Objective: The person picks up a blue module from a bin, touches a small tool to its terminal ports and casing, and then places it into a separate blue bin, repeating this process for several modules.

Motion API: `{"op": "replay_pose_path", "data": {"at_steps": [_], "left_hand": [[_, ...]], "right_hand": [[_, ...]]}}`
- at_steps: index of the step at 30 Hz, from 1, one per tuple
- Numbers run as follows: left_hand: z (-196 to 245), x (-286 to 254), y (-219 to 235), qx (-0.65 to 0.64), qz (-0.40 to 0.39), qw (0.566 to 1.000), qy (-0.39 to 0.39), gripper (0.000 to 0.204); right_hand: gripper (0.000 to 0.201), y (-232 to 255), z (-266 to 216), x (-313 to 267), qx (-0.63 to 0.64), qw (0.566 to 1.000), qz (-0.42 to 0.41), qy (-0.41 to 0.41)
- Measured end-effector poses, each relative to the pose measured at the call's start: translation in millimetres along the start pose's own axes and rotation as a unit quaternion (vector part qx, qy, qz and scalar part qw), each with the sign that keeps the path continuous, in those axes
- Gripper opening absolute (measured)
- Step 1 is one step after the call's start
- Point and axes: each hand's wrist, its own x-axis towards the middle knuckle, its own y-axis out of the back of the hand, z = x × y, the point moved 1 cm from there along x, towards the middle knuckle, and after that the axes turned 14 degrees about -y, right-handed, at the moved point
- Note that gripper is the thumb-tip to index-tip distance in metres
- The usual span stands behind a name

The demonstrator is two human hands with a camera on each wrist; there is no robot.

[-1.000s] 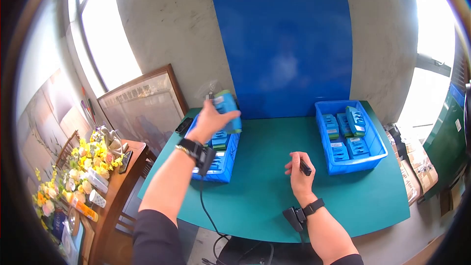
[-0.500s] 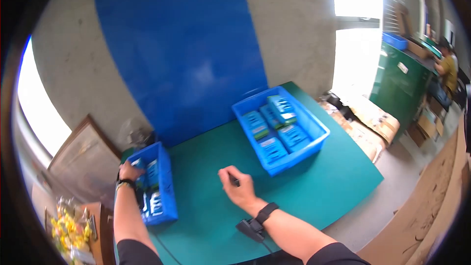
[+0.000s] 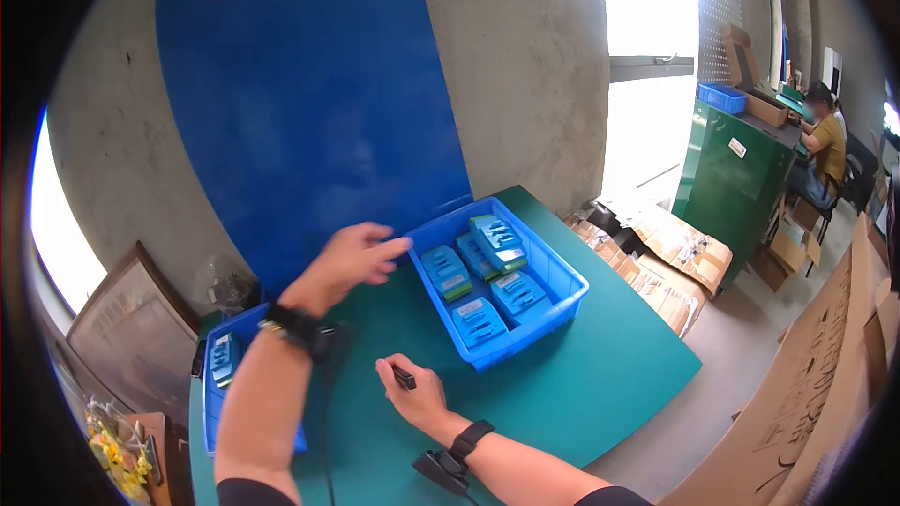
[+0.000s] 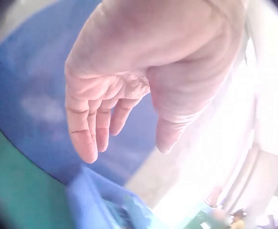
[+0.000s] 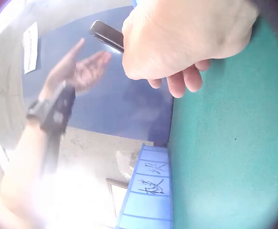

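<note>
My left hand (image 3: 347, 264) is raised over the green table, empty, beside the near-left rim of the right-hand blue bin (image 3: 531, 326). Its fingers hang extended and the thumb is spread in the left wrist view. Several blue-and-green packs (image 3: 476, 321) lie in that bin, one stacked on another. Below the left hand, my right hand (image 3: 419, 400) grips a slim black stick-like object (image 5: 107, 36), its end poking out of the fist. At the left stands a second blue bin (image 3: 213, 412) with a blue pack (image 3: 222, 359) inside, partly hidden by my left forearm.
The green table (image 3: 600, 384) ends at a wall with a blue panel (image 3: 309, 84). A framed board (image 3: 131, 337) leans at the left, near flowers (image 3: 117, 450). Cartons (image 3: 680, 248) and a green cabinet (image 3: 736, 169) stand at the right; a person (image 3: 825, 145) sits beyond.
My left hand carried a pack over the left bin, reached down into that bin, and now is out and empty near the right bin. The head view has turned right. The right hand keeps its grip.
</note>
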Motion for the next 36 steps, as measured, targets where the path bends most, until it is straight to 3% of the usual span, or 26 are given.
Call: {"op": "replay_pose_path", "data": {"at_steps": [3,6,8,10,12,15,17,18,21,23,25,26,29,31,33,36], "left_hand": [[22.2,46.3,-71.5,-0.054,-0.065,0.996,-0.022,0.082],[3.5,85.1,-111.4,-0.067,-0.087,0.994,0.006,0.072],[-14.5,105.4,-126.1,-0.049,-0.087,0.994,0.037,0.064],[-28.4,117.2,-141.1,0.000,-0.042,0.994,0.097,0.051],[-34.8,119.3,-143.1,-0.094,-0.050,0.991,0.087,0.046],[-37.1,112.4,-143.2,-0.182,-0.019,0.979,0.092,0.035],[-33.3,104.6,-137.9,-0.255,-0.002,0.959,0.121,0.032],[-31.0,99.3,-131.0,-0.300,0.001,0.947,0.110,0.030],[-19.9,55.3,-93.9,-0.426,0.016,0.904,0.026,0.029],[-8.3,2.7,-64.4,-0.458,0.060,0.886,-0.022,0.029],[-28.0,-46.8,-41.1,-0.479,0.095,0.872,-0.039,0.028],[-39.9,-73.8,-34.9,-0.489,0.115,0.863,-0.047,0.028],[-74.9,-141.2,-34.0,-0.568,0.176,0.804,0.003,0.029],[-92.5,-168.1,-43.6,-0.604,0.229,0.763,0.029,0.031],[-117.0,-185.7,-50.3,-0.655,0.254,0.710,0.058,0.033],[-141.2,-188.7,-51.7,-0.741,0.256,0.615,0.090,0.038]], "right_hand": [[0.031,-1.0,5.1,1.9,0.008,1.000,0.014,0.000],[0.030,-10.2,35.1,16.1,-0.075,0.996,0.007,0.039],[0.030,-10.1,50.5,19.5,-0.138,0.981,0.000,0.133],[0.030,-11.6,56.3,18.7,-0.110,0.983,0.007,0.149],[0.029,-5.4,46.8,12.9,-0.092,0.977,0.015,0.194],[0.028,-2.9,32.1,19.6,-0.261,0.941,-0.040,0.210],[0.026,-4.8,36.7,20.8,-0.251,0.948,-0.010,0.196],[0.025,-5.5,38.8,18.9,-0.247,0.951,0.005,0.187],[0.018,0.6,10.3,3.5,-0.018,0.998,0.035,0.048],[0.015,-3.6,29.8,9.4,0.013,0.996,0.022,0.087],[0.009,1.2,11.0,4.4,0.050,0.992,0.017,0.113],[0.009,-2.5,14.4,7.9,0.056,0.983,0.065,0.162],[0.009,-0.1,1.6,-2.9,0.138,0.986,0.011,0.089],[0.017,0.6,-5.1,-8.1,0.131,0.986,0.019,0.101],[0.023,5.0,-17.5,-19.7,0.142,0.988,0.019,0.058],[0.023,8.7,-18.7,-21.8,0.128,0.981,0.057,0.131]]}}
